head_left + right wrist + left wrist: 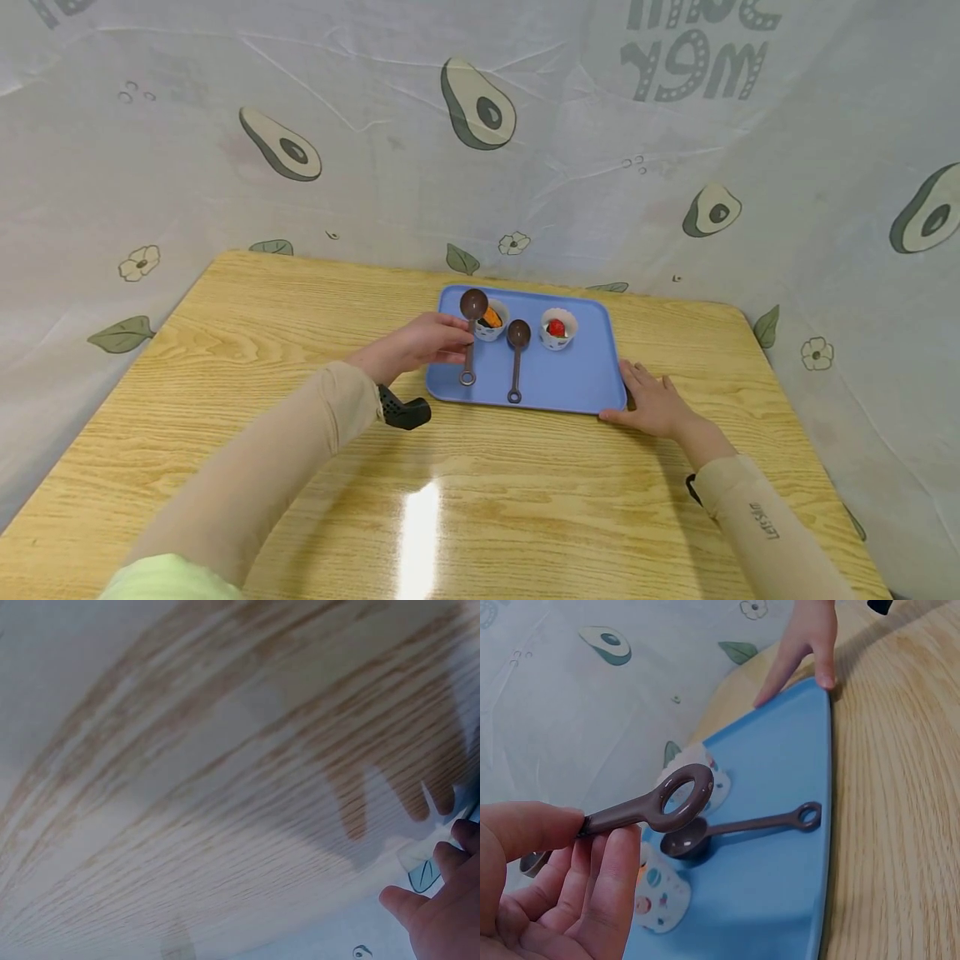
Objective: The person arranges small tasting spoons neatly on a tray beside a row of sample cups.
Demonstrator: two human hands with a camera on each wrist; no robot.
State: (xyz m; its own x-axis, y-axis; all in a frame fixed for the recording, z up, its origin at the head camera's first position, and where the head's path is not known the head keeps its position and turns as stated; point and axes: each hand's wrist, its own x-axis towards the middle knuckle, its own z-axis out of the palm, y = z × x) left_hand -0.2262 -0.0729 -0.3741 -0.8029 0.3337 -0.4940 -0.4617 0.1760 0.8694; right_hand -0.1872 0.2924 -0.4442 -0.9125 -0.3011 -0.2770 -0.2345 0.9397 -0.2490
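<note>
My left hand [438, 340] pinches a brown measuring spoon [470, 333] by its handle, between thumb and fingers. The spoon is raised over the left side of a blue tray [573, 379], its ringed end pointing toward me. In the left wrist view that ring [688, 796] is close to the camera. A second brown measuring spoon [517, 358] lies on the tray, bowl away from me. My right hand [656, 404] touches the tray's near right corner with fingers spread. The right wrist view shows the right hand [450, 900] at its lower right edge.
Two small paper cups stand on the tray: the left cup [491, 332] with an orange and dark piece, the right cup [567, 335] with a red piece. The wooden table [525, 500] surrounds the tray. An avocado-print sheet [390, 183] hangs behind.
</note>
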